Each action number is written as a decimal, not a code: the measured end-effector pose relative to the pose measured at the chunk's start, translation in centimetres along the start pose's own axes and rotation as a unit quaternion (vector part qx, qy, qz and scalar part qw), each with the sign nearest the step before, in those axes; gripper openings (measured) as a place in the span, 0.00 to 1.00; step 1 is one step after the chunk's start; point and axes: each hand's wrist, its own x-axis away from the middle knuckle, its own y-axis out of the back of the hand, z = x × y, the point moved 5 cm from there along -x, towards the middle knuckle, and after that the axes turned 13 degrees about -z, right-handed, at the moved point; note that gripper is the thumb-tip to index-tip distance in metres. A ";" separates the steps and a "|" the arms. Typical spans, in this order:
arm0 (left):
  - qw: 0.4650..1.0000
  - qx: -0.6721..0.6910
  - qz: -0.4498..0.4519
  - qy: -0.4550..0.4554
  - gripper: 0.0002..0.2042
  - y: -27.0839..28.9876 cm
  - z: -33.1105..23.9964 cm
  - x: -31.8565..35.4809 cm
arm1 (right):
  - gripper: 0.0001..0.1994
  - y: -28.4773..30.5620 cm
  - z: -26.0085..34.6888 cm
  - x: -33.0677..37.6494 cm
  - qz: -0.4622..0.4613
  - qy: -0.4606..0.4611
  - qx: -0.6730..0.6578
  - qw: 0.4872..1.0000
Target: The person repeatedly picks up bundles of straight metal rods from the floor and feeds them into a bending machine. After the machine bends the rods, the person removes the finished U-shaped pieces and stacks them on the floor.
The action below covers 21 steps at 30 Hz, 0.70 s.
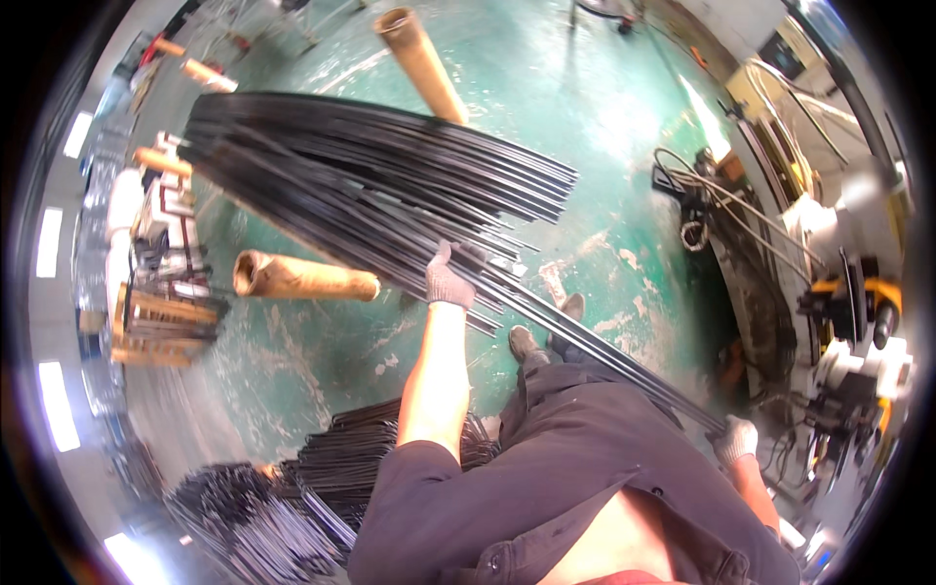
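A few long thin black metal rods (595,343) run slantwise across my front, from the far left down to the near right. My left hand (452,277), in a grey knit glove, is closed round them near their middle. Around their near right end my right hand (736,441), also gloved, is closed. Beyond my left hand lies a broad stack of similar black rods (390,146), fanned out toward the right. Where the held rods meet the stack, I cannot tell them apart.
Two brown cardboard tubes (302,276) (421,60) lie by the stack on the worn green floor (604,263). A heap of bent black rods (283,497) is at the near left. Machinery with yellow parts (858,302) and loose cables (721,185) line the right. Wooden pallets (166,322) stand left.
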 end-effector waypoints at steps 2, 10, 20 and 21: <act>0.999 -0.032 -0.002 0.017 0.10 -1.4 2.2 2.5 | 0.16 -0.6 3.1 0.6 -0.114 0.014 -0.013 0.993; 0.991 -0.123 -0.015 0.041 0.05 -5.8 10.3 14.3 | 0.03 -5.4 -7.4 1.7 -0.223 -0.046 -0.055 0.972; 0.930 -0.132 0.339 0.055 0.06 -24.9 17.1 27.8 | 0.05 -14.9 -36.6 10.1 -0.325 -0.526 -0.187 0.764; 0.926 -0.141 0.346 0.055 0.06 -25.9 20.9 29.0 | 0.06 -16.6 -38.0 10.0 -0.340 -0.595 -0.263 0.678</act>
